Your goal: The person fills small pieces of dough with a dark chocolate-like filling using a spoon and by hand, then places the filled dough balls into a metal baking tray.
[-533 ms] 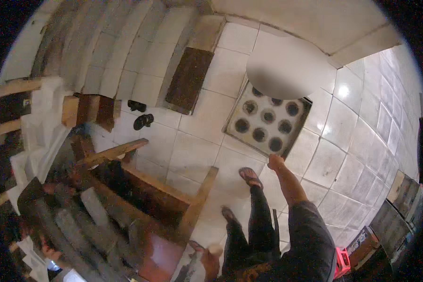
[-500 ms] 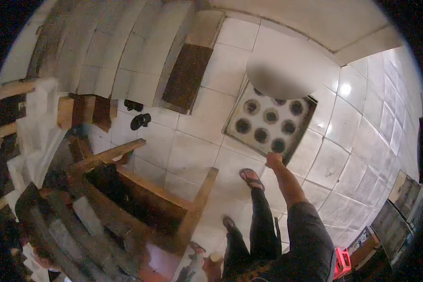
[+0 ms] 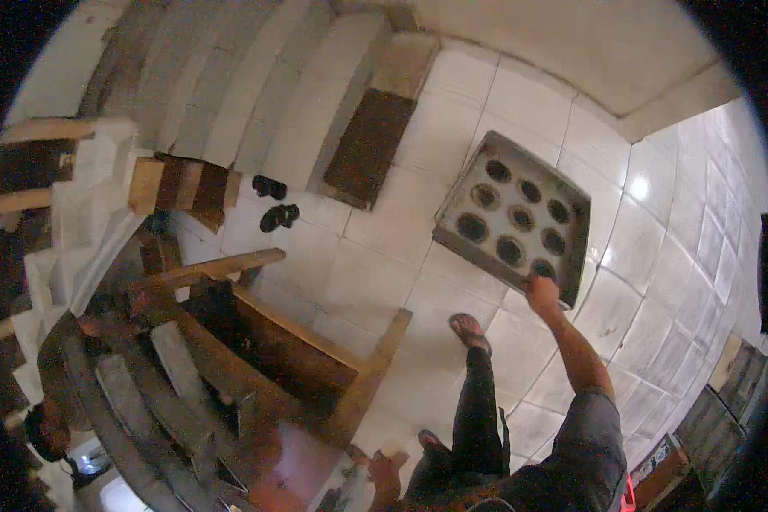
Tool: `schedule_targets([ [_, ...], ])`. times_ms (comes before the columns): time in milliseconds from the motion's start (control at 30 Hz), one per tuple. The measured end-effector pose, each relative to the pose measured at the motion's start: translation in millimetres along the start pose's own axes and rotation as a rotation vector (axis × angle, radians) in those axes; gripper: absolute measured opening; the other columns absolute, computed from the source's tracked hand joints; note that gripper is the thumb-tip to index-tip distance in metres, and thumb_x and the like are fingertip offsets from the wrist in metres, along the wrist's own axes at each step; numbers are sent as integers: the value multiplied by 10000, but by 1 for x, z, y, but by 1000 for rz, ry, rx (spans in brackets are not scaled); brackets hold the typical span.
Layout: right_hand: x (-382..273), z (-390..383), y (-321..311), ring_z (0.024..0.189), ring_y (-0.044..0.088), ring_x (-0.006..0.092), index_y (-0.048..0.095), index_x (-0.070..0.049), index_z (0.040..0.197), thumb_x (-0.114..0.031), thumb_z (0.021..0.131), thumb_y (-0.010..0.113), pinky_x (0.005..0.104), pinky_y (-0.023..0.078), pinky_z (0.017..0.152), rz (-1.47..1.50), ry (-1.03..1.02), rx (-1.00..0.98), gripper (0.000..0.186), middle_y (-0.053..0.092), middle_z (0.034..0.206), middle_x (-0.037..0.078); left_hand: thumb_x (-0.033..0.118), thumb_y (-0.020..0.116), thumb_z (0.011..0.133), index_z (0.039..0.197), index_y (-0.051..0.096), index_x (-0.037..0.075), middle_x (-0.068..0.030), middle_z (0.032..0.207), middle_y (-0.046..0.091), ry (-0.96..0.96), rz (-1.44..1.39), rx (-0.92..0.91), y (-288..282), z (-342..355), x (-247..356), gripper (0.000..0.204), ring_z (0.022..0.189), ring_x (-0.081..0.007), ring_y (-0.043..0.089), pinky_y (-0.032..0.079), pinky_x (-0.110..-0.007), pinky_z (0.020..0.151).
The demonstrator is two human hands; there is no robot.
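My right hand (image 3: 543, 294) is closed on the near rim of a square, shallow-walled tray (image 3: 480, 271), close to its near right corner. Several round, dark-centred hollows sit in rows in the tray's pale inside. The tray's weight appears over the tiled floor; whether it rests there or is slightly raised I cannot tell. Low at the bottom edge, my left hand (image 3: 386, 471) is near a small pale round thing (image 3: 392, 446) beside the wooden bench. Blur and dimness hide its fingers and anything in them.
A slatted wooden bench (image 3: 350, 401) takes up the lower left. Tiled steps (image 3: 303, 128) climb at the upper left, with a brown mat (image 3: 371, 141) beside them. Dark footwear (image 3: 279, 218) lies by the bottom step. At far lower left, another person's head (image 3: 49, 431) shows near a bright screen (image 3: 92, 459).
The view has shifted, so the scene sits further right. The blurred pale oval over the tray's far part is gone, baring its far wall. My right hand keeps its grip; my left hand shows more.
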State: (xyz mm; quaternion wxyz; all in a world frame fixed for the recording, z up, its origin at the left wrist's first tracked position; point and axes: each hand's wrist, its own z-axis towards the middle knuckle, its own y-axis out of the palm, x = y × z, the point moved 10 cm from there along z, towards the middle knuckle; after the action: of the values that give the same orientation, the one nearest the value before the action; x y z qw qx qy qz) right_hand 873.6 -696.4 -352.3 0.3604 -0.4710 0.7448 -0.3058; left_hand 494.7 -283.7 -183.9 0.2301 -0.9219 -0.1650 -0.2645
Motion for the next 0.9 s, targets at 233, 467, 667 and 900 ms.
schedule_targets([
  [233, -107, -141, -308, 737, 578, 367, 601, -24, 755, -517, 818, 398, 441, 433, 670, 85, -71, 528, 537, 601, 714, 198, 82, 545, 795, 946, 532, -15, -97, 836, 593, 346, -230, -240, -37, -21, 35, 180, 739, -188, 583, 474, -303, 644],
  [467, -270, -459, -400, 616, 566, 215, 613, 8, 885, -370, 871, 451, 374, 412, 585, 470, -556, 976, 412, 557, 672, 238, 85, 600, 793, 1038, 525, 30, -71, 907, 588, 587, -519, -276, -151, -44, 5, 262, 752, -161, 571, 472, -281, 641],
  [667, -470, -642, -407, 732, 598, 304, 620, -103, 972, -413, 869, 425, 365, 451, 666, 241, -884, 1266, 381, 615, 782, 158, 50, 568, 801, 1054, 503, 6, -54, 883, 580, 720, -551, -3, -318, -94, -27, 264, 778, -142, 561, 472, -276, 691],
  [900, -717, -820, -282, 665, 595, 329, 590, -83, 765, -472, 837, 427, 432, 459, 572, 10, -1358, 1296, 428, 611, 705, 137, 29, 559, 797, 1029, 491, -9, -52, 894, 566, 625, -851, 324, -461, -154, -135, 245, 785, -120, 548, 469, -248, 687],
])
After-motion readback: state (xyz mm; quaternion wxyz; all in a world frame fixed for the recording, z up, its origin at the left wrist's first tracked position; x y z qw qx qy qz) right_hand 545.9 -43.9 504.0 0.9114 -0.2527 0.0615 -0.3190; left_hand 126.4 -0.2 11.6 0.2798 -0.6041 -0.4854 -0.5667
